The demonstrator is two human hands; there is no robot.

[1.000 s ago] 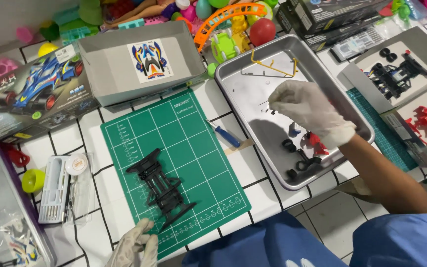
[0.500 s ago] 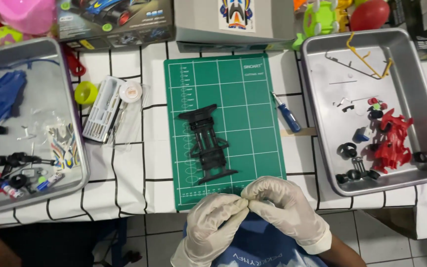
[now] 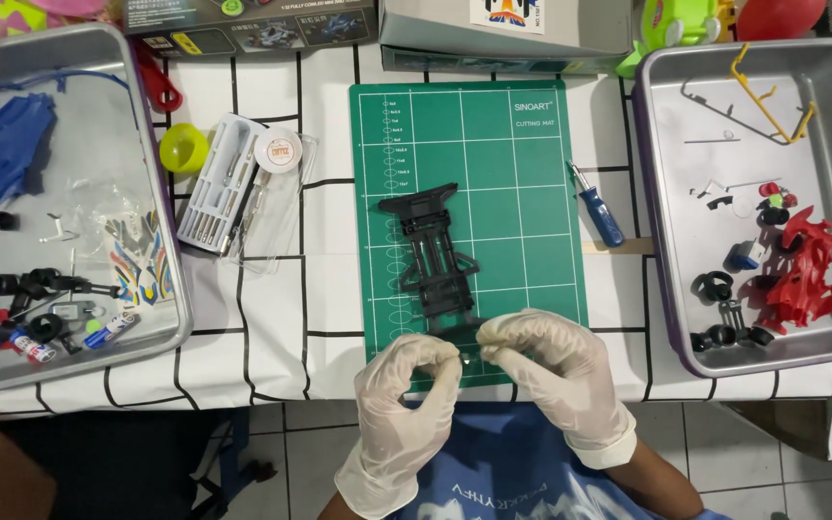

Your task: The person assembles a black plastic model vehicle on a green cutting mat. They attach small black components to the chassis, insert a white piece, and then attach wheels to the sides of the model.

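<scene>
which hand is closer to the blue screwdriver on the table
Right. The right hand is at the mat's near edge, below and slightly left of the screwdriver. The left hand is farther left, fingertips meeting the right's.

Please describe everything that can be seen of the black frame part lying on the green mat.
The black frame looks like moulded plastic: a long, narrow open lattice with a wider crossbar at its far end. It lies flat on the green mat, slightly slanted, its near end close to the two gloved hands. The left hand and right hand pinch something small together just at that end; whether they touch the frame itself cannot be told.
</scene>
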